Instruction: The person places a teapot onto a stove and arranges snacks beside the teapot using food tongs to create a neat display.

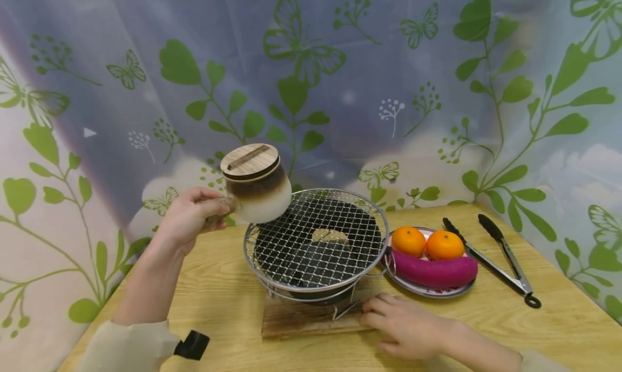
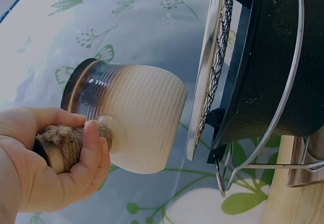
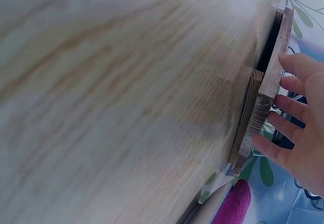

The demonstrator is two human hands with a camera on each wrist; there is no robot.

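Note:
My left hand (image 1: pixel 187 218) grips the twine-wrapped handle (image 2: pixel 65 142) of a side-handled ceramic pot (image 1: pixel 264 196). The pot is brown at the top and cream below, with a wooden lid (image 1: pixel 250 160) on it. It is held up at the left rim of a round charcoal grill, slightly tilted in the head view. A wire mesh (image 1: pixel 296 226) covers the grill's black bowl (image 2: pixel 268 72). Under the grill lies a wooden board (image 1: pixel 303 323). Fingers of my right hand (image 1: pixel 408 326) rest at the board's right end, loosely extended.
Right of the grill, a plate (image 1: pixel 452 292) bears two oranges (image 1: pixel 444 245) and a purple eggplant-like vegetable (image 1: pixel 432 269). Black-tipped metal tongs (image 1: pixel 515 266) lie spread beside it. A pale piece (image 1: pixel 329 236) shows at the mesh's middle. A leaf-patterned cloth (image 1: pixel 330 107) hangs behind the table.

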